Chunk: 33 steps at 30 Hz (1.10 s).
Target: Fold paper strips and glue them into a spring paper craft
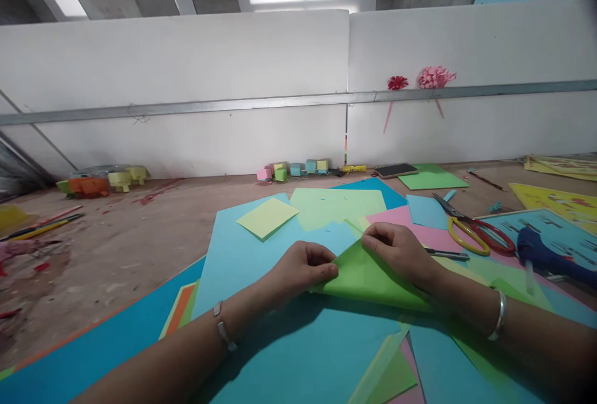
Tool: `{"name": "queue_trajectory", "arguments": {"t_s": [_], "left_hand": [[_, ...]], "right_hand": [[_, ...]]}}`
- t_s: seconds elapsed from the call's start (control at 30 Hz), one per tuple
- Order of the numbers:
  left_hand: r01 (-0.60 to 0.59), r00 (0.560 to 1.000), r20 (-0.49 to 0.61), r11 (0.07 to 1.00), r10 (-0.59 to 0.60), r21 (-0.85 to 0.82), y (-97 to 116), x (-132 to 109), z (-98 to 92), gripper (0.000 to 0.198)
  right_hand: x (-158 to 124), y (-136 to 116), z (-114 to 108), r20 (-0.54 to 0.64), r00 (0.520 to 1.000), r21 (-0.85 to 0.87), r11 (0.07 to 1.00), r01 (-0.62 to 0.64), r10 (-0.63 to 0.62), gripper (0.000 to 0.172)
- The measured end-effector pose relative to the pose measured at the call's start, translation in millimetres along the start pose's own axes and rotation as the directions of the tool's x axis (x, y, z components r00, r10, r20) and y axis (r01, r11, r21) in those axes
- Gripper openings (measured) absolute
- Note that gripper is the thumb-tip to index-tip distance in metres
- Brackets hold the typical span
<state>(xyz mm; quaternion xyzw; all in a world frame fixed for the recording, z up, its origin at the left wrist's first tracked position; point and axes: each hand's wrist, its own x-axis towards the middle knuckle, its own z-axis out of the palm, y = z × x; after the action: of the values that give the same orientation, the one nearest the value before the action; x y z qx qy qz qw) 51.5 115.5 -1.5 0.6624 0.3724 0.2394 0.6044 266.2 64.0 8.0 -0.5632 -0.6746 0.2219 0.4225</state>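
Both hands, left [303, 267] and right [396, 252], pinch the green paper [368, 280]; light, floppy, probably best gripped along its folded edges

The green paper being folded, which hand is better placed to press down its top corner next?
Probably the right hand: its fingertips already pinch the green paper at the upper point. The left hand grips the left edge lower down, holding the sheet against the blue sheet.

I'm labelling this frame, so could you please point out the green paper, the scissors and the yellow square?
green paper [368, 280], head view, middle of the folded sheet.
scissors [476, 234], head view, between the yellow and red handle loops.
yellow square [267, 217], head view, centre of the sheet.
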Motion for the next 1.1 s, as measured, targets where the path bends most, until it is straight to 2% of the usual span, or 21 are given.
{"name": "queue_trajectory", "arguments": {"t_s": [0.23,0.37,0.63,0.83,1.0,1.1], "left_hand": [[-0.067,0.977,-0.207,0.996,0.053,-0.061,0,7,-9.2,0.037],[-0.097,0.966,-0.247,0.99,0.07,-0.102,-1,6,-7.4,0.04],[-0.148,0.941,-0.326,0.978,0.095,-0.144,-5,6,-5.1,0.034],[-0.185,0.935,-0.324,0.978,0.143,-0.101,-11,8,-5.3,0.03],[-0.219,0.938,-0.268,0.975,0.219,0.031,-10,6,-8.1,0.024],[-0.255,0.923,-0.266,0.96,0.277,0.116,-9,6,-9.6,0.017]], "right_hand": [[8,15,-5,-0.167,0.986,0.002,1.0,0.004,-0.004,0.027],[7,20,-5,-0.218,0.976,0.005,1.0,0.014,-0.013,0.028],[5,20,-4,-0.287,0.956,-0.008,0.998,0.067,-0.067,0.027],[5,17,-5,-0.282,0.953,-0.017,0.994,0.11,-0.111,0.024],[3,12,-9,-0.274,0.928,-0.092,0.968,0.235,-0.252,0.018],[3,13,-10,-0.286,0.918,-0.146,0.96,0.241,-0.274,0.018]]}}
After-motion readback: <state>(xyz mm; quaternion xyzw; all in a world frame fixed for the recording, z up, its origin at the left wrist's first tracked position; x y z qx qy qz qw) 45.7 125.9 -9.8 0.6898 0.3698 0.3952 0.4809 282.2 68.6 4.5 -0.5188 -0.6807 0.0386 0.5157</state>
